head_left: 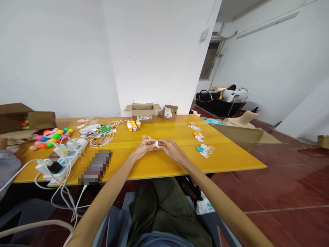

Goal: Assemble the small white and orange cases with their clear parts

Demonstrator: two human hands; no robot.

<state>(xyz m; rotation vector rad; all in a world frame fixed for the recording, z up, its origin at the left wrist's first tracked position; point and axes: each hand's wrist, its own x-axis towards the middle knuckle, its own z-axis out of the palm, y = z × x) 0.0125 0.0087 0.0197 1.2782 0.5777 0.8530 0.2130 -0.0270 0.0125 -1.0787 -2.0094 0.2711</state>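
Over the front middle of the yellow table (180, 164), my left hand (143, 149) and my right hand (172, 149) meet around a small white and orange piece (157, 144). Fingers of both hands are closed on it and hide much of its shape. Just beyond my left fingers lie a small clear cap (144, 137) and a little white part (149, 137). Farther back stands a cluster of small white and orange containers (133, 126). To the right, small groups of parts include a teal ring (199, 149), an orange disc (196, 134) and white pieces (204, 154).
A loaded power strip (69, 159), a pixelated dark phone-like object (95, 167) and white cables crowd the left. Colourful balls (55, 136) lie near an open cardboard box (42, 119). Two more boxes (143, 111) stand against the wall. Another person's sleeve (9, 168) shows at far left.
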